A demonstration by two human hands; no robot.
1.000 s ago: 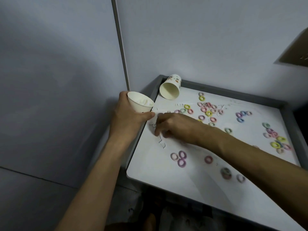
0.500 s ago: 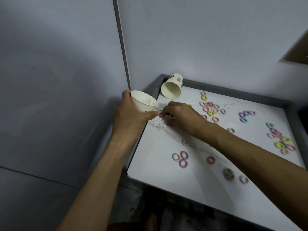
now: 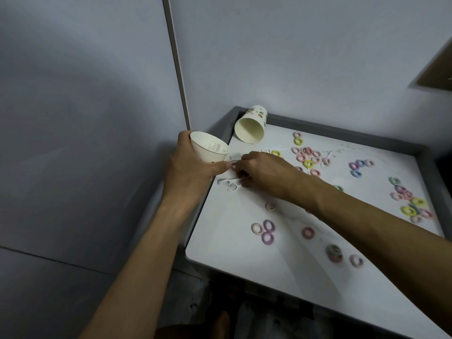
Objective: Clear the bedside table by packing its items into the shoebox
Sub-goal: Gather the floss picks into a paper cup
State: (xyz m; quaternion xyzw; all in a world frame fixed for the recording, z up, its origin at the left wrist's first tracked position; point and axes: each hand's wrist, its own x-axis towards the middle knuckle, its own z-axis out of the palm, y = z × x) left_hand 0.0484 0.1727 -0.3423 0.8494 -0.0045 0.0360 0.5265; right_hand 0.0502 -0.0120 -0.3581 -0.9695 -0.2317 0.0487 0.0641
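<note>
The left hand (image 3: 193, 165) has its grip wrapped round a white paper cup (image 3: 210, 149) at the worktop's (image 3: 244, 265) left edge, tilted with its mouth up and to the right. The right hand (image 3: 264, 172) curls just beside it over small white pieces (image 3: 230, 184); I cannot tell whether its grip has one. A second cup (image 3: 250, 129) lies on its side in the far corner, its mouth facing the near side, and coloured rings (image 3: 305, 157) are scattered about.
</note>
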